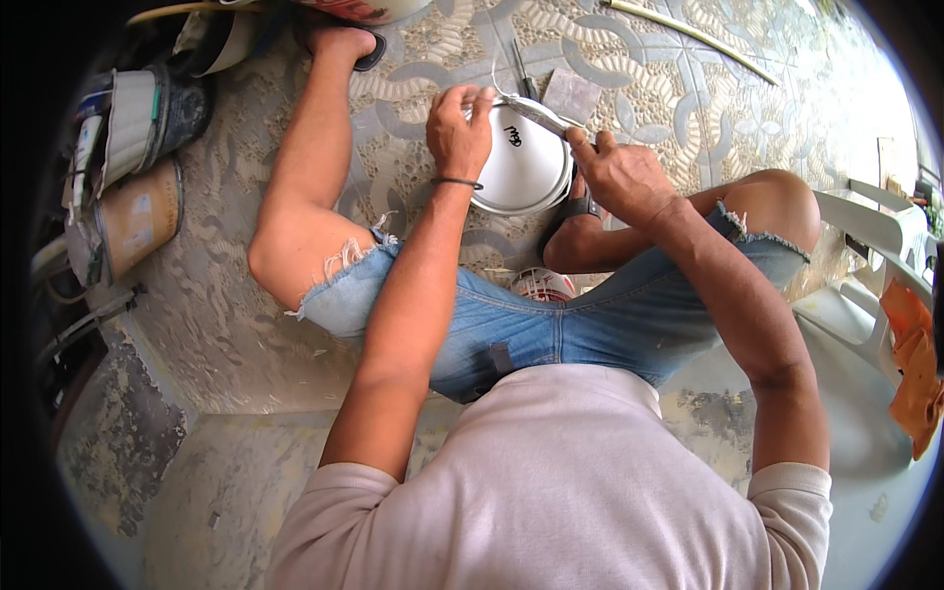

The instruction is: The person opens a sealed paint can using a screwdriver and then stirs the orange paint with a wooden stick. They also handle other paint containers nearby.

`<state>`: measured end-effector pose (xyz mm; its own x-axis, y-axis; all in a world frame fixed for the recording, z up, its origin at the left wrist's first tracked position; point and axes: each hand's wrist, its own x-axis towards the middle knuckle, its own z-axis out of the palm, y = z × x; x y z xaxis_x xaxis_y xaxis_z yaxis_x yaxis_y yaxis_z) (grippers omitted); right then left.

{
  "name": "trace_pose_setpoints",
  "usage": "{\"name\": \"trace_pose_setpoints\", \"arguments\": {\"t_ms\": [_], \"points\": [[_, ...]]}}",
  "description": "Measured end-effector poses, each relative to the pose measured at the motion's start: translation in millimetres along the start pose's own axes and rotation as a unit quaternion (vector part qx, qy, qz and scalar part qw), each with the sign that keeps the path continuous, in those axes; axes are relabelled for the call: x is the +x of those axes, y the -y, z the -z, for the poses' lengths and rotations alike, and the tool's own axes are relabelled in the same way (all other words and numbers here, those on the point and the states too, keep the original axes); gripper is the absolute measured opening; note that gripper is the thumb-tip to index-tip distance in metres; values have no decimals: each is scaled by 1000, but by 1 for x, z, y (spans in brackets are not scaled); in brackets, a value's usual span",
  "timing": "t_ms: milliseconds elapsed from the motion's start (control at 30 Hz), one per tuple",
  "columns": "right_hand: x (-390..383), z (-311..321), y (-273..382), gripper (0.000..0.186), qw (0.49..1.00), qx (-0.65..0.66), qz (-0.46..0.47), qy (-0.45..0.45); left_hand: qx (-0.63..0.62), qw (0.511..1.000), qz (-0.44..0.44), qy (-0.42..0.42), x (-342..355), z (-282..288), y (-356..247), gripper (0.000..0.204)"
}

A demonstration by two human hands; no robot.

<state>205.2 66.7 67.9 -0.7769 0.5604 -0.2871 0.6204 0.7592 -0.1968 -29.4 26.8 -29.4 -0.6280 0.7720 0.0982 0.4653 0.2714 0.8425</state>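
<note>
A white round pail point(518, 175) with dark handwriting on its lid stands on the floor between my legs. My right hand point(621, 177), at its right rim, is closed round the end of a long, narrow grey metal tool point(539, 115). The tool lies slantwise across the far edge of the lid; its exact kind is unclear. Curled at the far left rim is my left hand point(460, 126), its fingertips close to the tool's far end. What those fingers pinch is hidden. A thin pale wire point(495, 67) rises beside them.
Just beyond the pail lie a dark slim tool point(528, 83) and a square grey tile piece point(572, 94). Several buckets point(141, 216) stand at the left. A pale rod point(693, 44) lies far right. Nearer right is a white plastic chair point(870, 285) with an orange cloth point(910, 369).
</note>
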Motion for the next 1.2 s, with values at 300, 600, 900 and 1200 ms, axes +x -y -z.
{"name": "trace_pose_setpoints", "arguments": {"t_ms": [300, 600, 900, 1200], "points": [[27, 57, -39, 23, 994, 97, -8, 43, 85, 994, 27, 66, 19, -24, 10, 27], [50, 77, -41, 24, 994, 83, -14, 69, 7, 990, 68, 121, 23, -21, 10, 28], [60, 81, -43, 23, 993, 81, 40, 76, -67, 983, 52, 165, 31, -24, 2, 20], [109, 113, -12, 19, 991, -45, 41, 122, -125, 988, -78, -52, 31, -21, 0, 18]]}}
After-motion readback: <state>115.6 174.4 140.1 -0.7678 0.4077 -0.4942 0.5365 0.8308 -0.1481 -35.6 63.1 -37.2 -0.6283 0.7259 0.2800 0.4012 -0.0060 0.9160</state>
